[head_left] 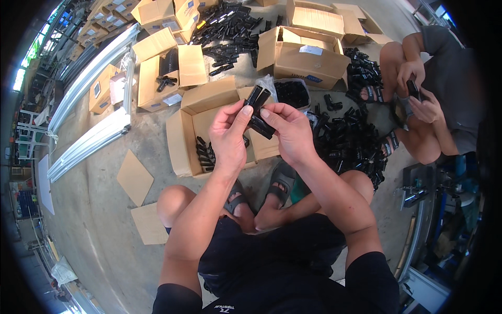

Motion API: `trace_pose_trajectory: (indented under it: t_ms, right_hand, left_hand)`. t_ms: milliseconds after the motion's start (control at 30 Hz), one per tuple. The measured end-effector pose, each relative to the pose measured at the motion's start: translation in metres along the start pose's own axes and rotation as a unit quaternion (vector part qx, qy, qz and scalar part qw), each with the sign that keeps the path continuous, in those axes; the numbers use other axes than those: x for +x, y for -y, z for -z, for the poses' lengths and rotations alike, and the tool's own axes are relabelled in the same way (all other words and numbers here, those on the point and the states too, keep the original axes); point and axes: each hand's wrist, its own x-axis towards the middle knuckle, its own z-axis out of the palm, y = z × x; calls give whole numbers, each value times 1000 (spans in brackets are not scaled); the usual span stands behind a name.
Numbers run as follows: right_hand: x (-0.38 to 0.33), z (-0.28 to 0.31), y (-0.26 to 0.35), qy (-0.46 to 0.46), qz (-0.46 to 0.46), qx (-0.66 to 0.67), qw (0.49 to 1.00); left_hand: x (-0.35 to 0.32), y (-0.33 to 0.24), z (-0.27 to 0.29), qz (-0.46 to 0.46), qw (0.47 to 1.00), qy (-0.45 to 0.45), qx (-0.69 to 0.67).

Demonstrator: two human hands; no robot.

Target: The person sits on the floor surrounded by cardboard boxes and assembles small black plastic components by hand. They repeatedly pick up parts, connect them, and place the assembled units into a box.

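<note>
My left hand [228,137] and my right hand [291,132] are raised together over an open cardboard box [180,141]. Both grip a bunch of black plastic parts [258,110]; some stick up above my left thumb, another lies across my right fingers. Inside the box, a row of the same black parts [204,155] lies stacked against the near left wall. My knees and sandalled feet are on the concrete floor just below the box.
A heap of loose black parts [350,146] spreads to the right of the box. Another person [434,99] squats at the right, hands on a black part. Several cardboard boxes [306,55] stand behind. White rails [89,141] and cardboard scraps [135,177] lie at left.
</note>
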Motion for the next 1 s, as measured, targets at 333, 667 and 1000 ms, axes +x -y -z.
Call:
trace_pose_trajectory:
  t_ms: [333, 667, 1000]
  right_hand:
    - [-2, -4, 1, -46, 14, -58, 997]
    - [2, -1, -3, -51, 95, -192, 975]
    - [4, 3, 3, -7, 292, -404, 867]
  left_hand:
    - [1, 3, 1, -8, 1000, 14, 16]
    - [1, 2, 1, -11, 999, 17, 30]
    - [-1, -1, 1, 3, 1000, 14, 27]
